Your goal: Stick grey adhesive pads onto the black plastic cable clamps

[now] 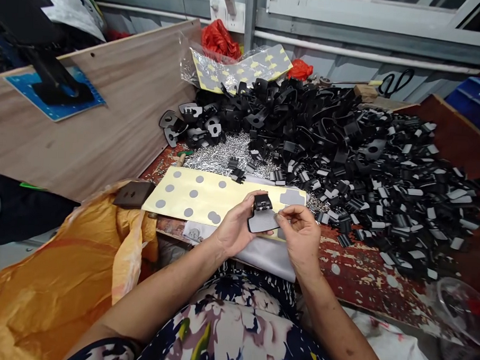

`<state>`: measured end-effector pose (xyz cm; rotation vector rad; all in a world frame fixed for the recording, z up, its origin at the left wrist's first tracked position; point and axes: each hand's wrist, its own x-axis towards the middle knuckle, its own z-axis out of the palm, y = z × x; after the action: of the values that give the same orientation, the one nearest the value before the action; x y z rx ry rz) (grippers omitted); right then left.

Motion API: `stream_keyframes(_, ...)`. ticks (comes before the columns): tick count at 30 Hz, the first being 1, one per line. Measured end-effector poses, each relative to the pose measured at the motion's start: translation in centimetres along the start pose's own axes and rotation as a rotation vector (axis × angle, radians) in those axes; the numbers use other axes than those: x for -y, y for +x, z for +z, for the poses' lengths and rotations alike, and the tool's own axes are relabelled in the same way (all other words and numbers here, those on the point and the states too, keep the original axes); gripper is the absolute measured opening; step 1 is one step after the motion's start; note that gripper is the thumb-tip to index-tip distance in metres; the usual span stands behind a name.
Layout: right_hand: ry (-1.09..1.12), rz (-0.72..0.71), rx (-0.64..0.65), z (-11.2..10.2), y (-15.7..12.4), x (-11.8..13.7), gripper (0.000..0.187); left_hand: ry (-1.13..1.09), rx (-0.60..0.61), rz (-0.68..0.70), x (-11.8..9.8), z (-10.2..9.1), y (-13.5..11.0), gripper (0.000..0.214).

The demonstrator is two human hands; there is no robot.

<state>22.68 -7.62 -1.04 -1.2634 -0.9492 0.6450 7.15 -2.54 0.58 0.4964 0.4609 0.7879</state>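
Note:
My left hand (234,230) is closed around a black plastic clip piece (262,202) with a hinge-like edge. A grey ribbed pad (263,222) covers its lower face, which is turned up toward me. At the pad's right edge, the thumb and forefinger of my right hand (303,235) are pinched together on it; its other fingers curl inward. Beneath both hands lies a pale yellow backing sheet (179,209) with grey round stickers and a few larger grey shapes at its right end.
Heaped black plastic parts (306,114), many with grey pads, cover the back and right. Small metal pins (229,153) lie beside them. A wooden board (120,100) stands at left above an orange sack (61,267). Black-handled scissors (395,83) lie at the back right.

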Motion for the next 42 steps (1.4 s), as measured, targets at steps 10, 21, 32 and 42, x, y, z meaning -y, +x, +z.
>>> stream_keyframes(10, -0.033, -0.016, -0.013, 0.3, -0.3, 0.0, 0.013, -0.012, -0.001, -0.001, 0.0, 0.0, -0.1, 0.043)
stream_keyframes(21, -0.106, -0.085, -0.022, 0.5, -0.8, -0.6, 0.007, -0.004, 0.004, 0.005, 0.2, -0.2, 0.0, 0.043)
stream_keyframes(32, -0.469, -0.394, 0.048, 1.0, -2.1, -0.5, 0.022, 0.342, -0.224, 0.371, 2.2, 0.1, 0.4, 0.046)
stream_keyframes(42, 0.043, 0.121, 0.149, 1.4, -0.8, -1.1, 0.046, 0.566, -0.232, 0.507, 2.4, -1.8, 0.1, 0.05)
